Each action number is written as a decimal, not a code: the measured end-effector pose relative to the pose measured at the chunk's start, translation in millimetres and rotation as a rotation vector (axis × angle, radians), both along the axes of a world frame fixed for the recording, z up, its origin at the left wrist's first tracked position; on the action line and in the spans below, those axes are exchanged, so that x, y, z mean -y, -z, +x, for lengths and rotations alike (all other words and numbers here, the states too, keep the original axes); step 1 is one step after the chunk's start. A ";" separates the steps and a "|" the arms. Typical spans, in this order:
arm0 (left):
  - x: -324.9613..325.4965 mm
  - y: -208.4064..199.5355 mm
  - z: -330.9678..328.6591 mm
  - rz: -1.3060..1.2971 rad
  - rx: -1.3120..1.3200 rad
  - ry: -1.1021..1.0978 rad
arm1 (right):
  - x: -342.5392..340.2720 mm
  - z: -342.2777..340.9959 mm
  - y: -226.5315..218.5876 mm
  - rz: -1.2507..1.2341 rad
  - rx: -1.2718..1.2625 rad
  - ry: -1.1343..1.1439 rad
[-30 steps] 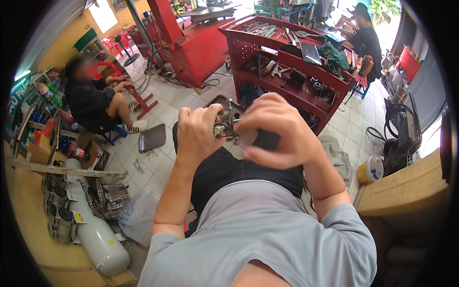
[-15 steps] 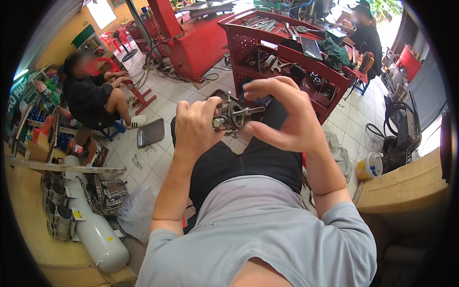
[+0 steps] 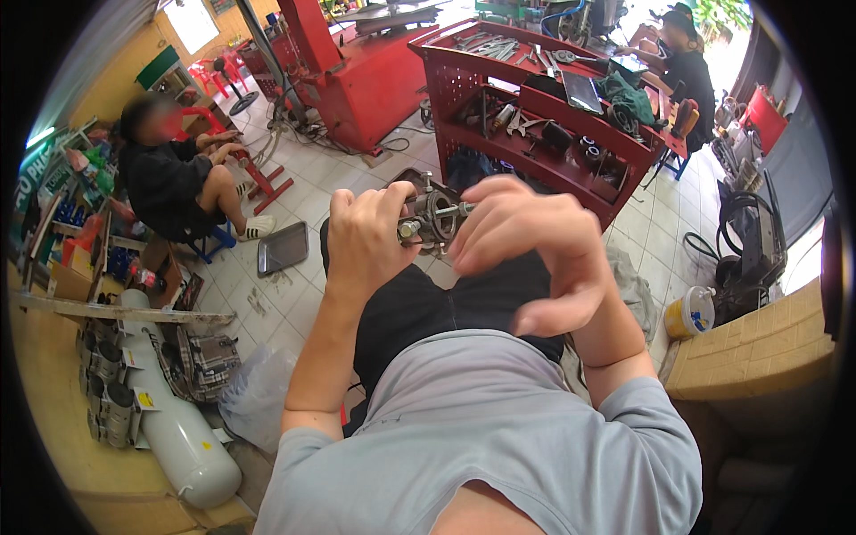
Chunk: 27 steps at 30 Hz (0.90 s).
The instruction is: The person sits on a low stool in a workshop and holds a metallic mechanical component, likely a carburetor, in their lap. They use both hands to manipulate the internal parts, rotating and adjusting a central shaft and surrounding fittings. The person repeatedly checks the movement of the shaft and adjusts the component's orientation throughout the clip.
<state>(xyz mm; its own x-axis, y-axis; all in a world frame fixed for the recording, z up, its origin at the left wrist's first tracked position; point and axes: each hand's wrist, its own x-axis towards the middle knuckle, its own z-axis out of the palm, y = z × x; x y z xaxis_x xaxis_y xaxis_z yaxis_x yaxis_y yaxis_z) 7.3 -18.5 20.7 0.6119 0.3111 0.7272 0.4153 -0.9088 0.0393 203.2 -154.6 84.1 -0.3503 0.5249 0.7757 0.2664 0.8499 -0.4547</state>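
My left hand (image 3: pixel 364 230) is wrapped round a dark metal puller-like tool (image 3: pixel 434 219), held above my lap. The tool has a round frame, bolt heads on its side and a threaded rod pointing right. Beside the rod's end hovers my right hand (image 3: pixel 544 241), bent at the wrist, its thumb well apart from the fingers. Nothing shows between that thumb and those fingers. The right fingers overlap the rod's tip in the view; whether they touch it I cannot tell. My left fingers hide the tool's left part.
A red tool cart (image 3: pixel 535 116) with wrenches and a tablet stands ahead. On the tiled floor lies a metal tray (image 3: pixel 283 248). One person (image 3: pixel 178 178) sits at left, another (image 3: pixel 687 80) at far right. A white cylinder (image 3: pixel 183 437) and a yellow-white bucket (image 3: pixel 688 312) flank me.
My right hand has turned over at the rod's end, its thumb swinging down toward me and its fingers coming across the rod's tip. The left hand and the tool stay nearly still.
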 end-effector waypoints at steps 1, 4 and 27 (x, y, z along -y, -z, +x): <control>-0.2 -0.3 0.5 0.000 -0.002 -0.005 | -0.9 3.9 -2.9 0.043 -0.038 0.031; 2.8 -2.3 -0.1 -0.022 -0.017 0.002 | -7.0 1.6 4.9 0.069 0.183 0.546; 0.2 -1.6 2.7 -0.004 -0.017 0.008 | -3.9 -3.2 1.1 0.010 0.251 0.333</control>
